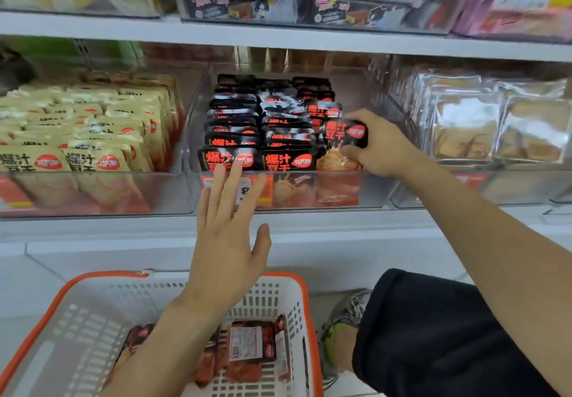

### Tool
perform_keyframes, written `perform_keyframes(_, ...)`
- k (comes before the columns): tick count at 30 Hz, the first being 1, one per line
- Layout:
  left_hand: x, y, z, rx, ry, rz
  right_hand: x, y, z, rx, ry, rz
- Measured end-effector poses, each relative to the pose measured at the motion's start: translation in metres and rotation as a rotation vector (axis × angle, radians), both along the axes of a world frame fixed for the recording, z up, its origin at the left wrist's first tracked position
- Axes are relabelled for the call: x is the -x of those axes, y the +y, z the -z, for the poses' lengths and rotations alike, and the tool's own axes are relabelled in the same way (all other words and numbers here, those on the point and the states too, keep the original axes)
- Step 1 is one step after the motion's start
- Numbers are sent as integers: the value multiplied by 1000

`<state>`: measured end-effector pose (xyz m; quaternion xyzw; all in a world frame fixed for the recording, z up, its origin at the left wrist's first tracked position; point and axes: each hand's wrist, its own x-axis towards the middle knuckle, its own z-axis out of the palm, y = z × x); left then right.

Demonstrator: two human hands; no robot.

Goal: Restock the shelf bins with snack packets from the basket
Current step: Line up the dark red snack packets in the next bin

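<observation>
- We see both of our arms bare from wrist to past the elbow; no sleeves, watch, bracelet or rings show on either.
- Our left hand [227, 235] and our right hand [379, 146] wear no gloves, and the nails look short and unpainted.
- We wear dark, nearly black shorts [433, 334] of a plain, matte fabric, with a rounded hem at the knee.
- On the one foot in view we wear a grey-and-white patterned sneaker [343, 328] with a yellow-green lining at the collar; its lacing is too blurred to tell.
</observation>
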<state>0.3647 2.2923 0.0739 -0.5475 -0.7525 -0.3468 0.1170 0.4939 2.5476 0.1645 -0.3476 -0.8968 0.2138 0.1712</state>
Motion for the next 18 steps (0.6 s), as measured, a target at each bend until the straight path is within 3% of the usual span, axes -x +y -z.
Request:
perform_keyframes(3, -4, -11, 11, -99, -92, 47, 10, 7, 3, 35, -179, 22)
perform_keyframes(5, -8, -21, 23, -179, -186, 8, 11, 1, 4, -85, -168, 96)
perform_keyframes(8, -9, -34, 57, -170, -320, -79, 2, -35, 5, -364, 196, 79)
perform_keyframes(11, 5, -54, 120, 88, -451, -219, 0, -103, 23, -395, 423, -208)
perform_keyframes(13, 19, -80, 163, 368, -541, -370, 9, -144, 57, -206, 299, -398)
perform_keyframes(15, 32, -114, 192, 620, -599, -505, 23, -181, 103, 45, 40, -513)
perform_keyframes(18, 43, -159, 217, 849, -708, -635, 49, -223, 174, 367, -273, -599)
